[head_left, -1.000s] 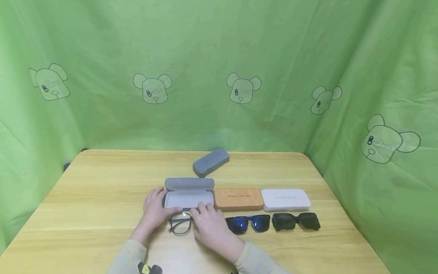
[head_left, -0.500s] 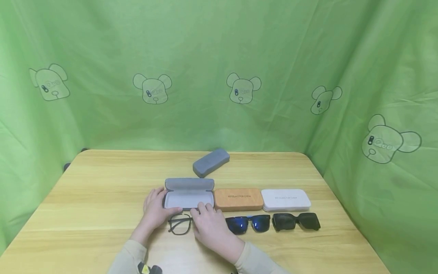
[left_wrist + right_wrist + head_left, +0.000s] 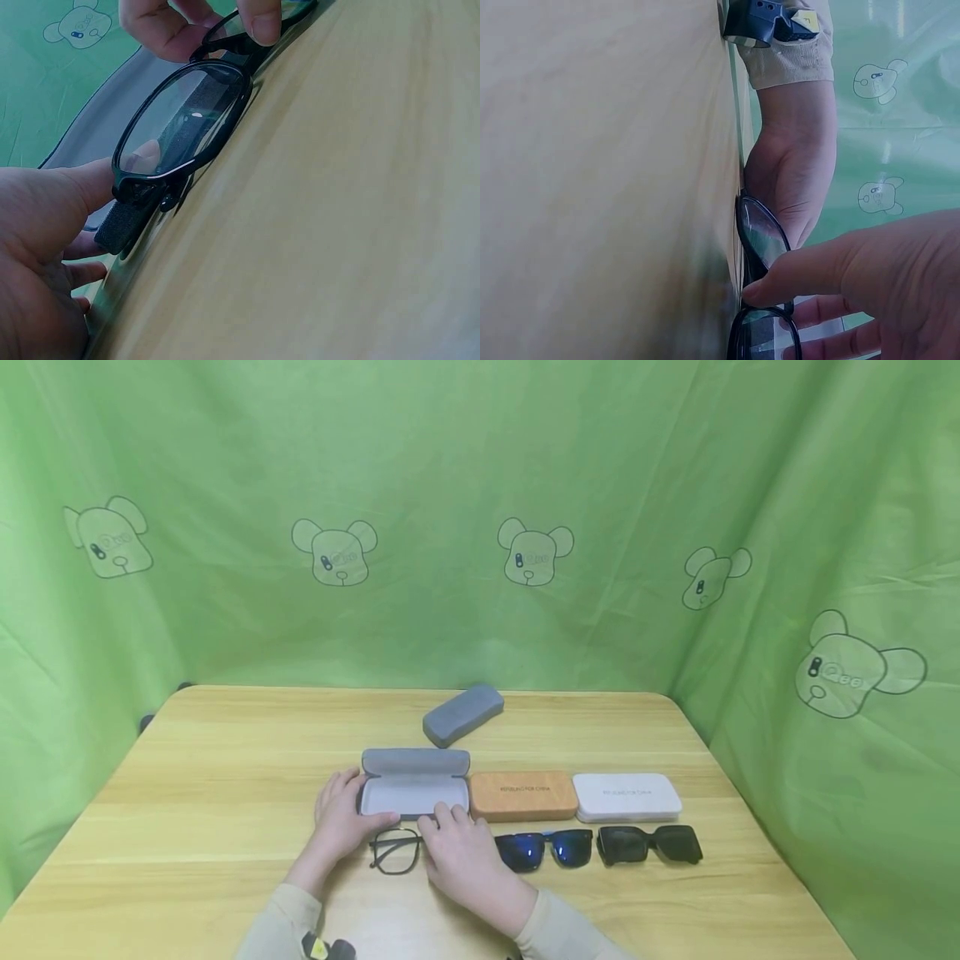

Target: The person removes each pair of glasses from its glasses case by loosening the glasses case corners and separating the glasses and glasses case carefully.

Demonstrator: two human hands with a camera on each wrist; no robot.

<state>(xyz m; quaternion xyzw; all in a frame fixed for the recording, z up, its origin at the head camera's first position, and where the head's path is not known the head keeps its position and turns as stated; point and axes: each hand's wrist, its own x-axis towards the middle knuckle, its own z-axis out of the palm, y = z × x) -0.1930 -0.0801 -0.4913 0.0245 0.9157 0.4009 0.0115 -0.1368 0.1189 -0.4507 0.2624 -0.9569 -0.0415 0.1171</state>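
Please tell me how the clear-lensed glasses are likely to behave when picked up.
The clear-lensed glasses should feel light, given their slim black rims. Those thin rims would probably hold their shape gently handled, but could bend if squeezed hard. The glossy lenses look smooth, so they may feel slippery or smudge.

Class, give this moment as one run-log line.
left hand: holds open grey oblong case; right hand: pinches black-framed clear-lens glasses; glasses: outside case; orange oblong case: closed

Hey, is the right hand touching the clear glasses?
Touching. The right wrist view shows the right hand pinching the clear glasses near their middle, thumb across the front and fingers behind.
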